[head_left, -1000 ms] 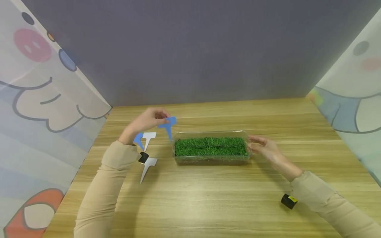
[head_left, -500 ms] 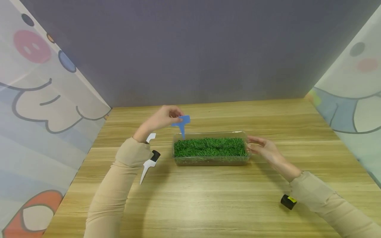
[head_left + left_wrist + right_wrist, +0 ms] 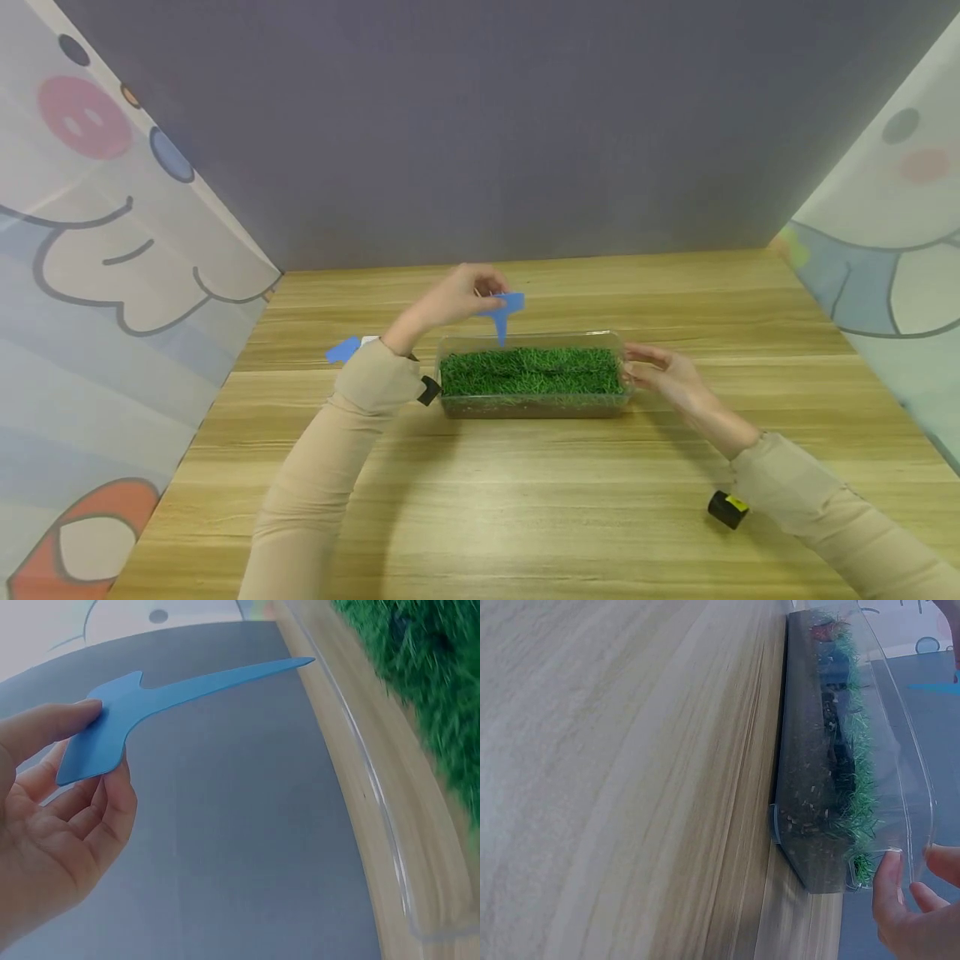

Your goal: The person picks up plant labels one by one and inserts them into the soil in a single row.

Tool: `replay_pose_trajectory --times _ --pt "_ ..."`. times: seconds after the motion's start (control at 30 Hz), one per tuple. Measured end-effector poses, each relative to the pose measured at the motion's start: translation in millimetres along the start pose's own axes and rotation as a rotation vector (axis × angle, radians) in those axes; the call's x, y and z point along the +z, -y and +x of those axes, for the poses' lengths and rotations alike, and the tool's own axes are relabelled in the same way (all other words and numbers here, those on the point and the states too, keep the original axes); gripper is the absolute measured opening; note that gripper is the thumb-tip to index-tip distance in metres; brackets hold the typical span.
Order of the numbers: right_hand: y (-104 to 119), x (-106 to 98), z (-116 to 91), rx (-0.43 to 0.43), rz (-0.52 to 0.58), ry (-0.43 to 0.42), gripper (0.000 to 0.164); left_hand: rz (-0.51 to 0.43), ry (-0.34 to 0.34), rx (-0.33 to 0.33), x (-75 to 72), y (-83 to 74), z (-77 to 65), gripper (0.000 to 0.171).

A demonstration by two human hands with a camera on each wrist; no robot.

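My left hand [image 3: 467, 293] pinches a blue T-shaped plant label [image 3: 508, 310] by its wide head, thumb on one face and fingers behind. The label's pointed stem hangs down over the back rim of a clear plastic box [image 3: 534, 408] filled with green grass [image 3: 532, 371]. In the left wrist view, the label's tip [image 3: 304, 663] shows close to the box's rim, apart from the grass. My right hand [image 3: 675, 382] rests its fingertips against the box's right end. Its thumb and fingers [image 3: 889, 881] lie spread at that end wall in the right wrist view. Dark soil [image 3: 806, 780] shows through the side.
Another blue label [image 3: 343, 349] and part of a white one [image 3: 369, 340] lie on the wooden table [image 3: 525, 508], left of the box; my left forearm hides what is behind it. A grey panel [image 3: 480, 133] stands behind the table, with cartoon-printed walls [image 3: 97, 208] at both sides.
My left hand has carried the blue label rightward, from left of the box to over its back rim. The left sleeve now covers the lower white label. The right hand stays in place.
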State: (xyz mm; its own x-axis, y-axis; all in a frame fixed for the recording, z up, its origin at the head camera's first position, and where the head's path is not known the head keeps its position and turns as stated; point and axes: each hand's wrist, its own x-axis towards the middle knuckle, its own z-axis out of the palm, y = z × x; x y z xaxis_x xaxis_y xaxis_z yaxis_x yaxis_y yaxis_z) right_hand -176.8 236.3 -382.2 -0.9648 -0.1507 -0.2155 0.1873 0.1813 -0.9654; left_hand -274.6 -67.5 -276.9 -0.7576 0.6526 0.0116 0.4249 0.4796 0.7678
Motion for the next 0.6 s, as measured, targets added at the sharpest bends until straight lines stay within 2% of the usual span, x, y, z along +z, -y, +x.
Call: replay_pose_trajectory --times 0.23,0.43,0.6 --pt "-1.2 -0.4 -0.4 -0.008 -0.001 -0.003 0.055 -0.001 0.031 0.048 16.6 -7.3 13.1 0.017" --pt "-5.1 -1.7 2.9 -0.009 -0.013 -0.007 0.058 0.017 0.061 0.051 30.0 -13.9 23.5 0.017" --pt "0.4 -0.2 0.9 0.007 -0.028 0.007 0.057 0.034 0.068 0.052 41.2 -19.1 30.8 0.016"
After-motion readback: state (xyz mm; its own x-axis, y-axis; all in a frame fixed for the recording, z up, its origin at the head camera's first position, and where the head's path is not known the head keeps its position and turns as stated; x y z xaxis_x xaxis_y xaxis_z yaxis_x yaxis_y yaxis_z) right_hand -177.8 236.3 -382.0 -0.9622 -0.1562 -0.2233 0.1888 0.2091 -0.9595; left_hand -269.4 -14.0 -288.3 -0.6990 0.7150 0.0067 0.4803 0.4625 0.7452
